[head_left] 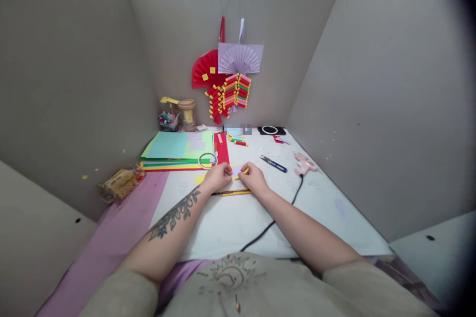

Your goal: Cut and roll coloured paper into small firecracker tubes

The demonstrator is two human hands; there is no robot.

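My left hand (219, 177) is closed in a pinch at the edge of a small lavender paper piece (235, 171) above the table. A thin yellow paper strip (246, 171) sits between the fingertips of my right hand (255, 178), which is also closed. The hands are close together, with the lavender piece between them; the fingers partly hide it. Just below them lies a yellow-and-black pencil-like stick (236, 192). Yellow paper (200, 178) shows beside my left wrist. A white ring (207, 160) rests just beyond my left hand.
Coloured paper sheets (174, 146) are stacked at left. Several small paper rolls (238, 140) lie behind the hands. Blue thread snips (274, 164) and a pink glue gun (305, 163) are at right; its black cord (266, 230) passes under my right forearm. Paper fans (241, 59) hang on the grey partition.
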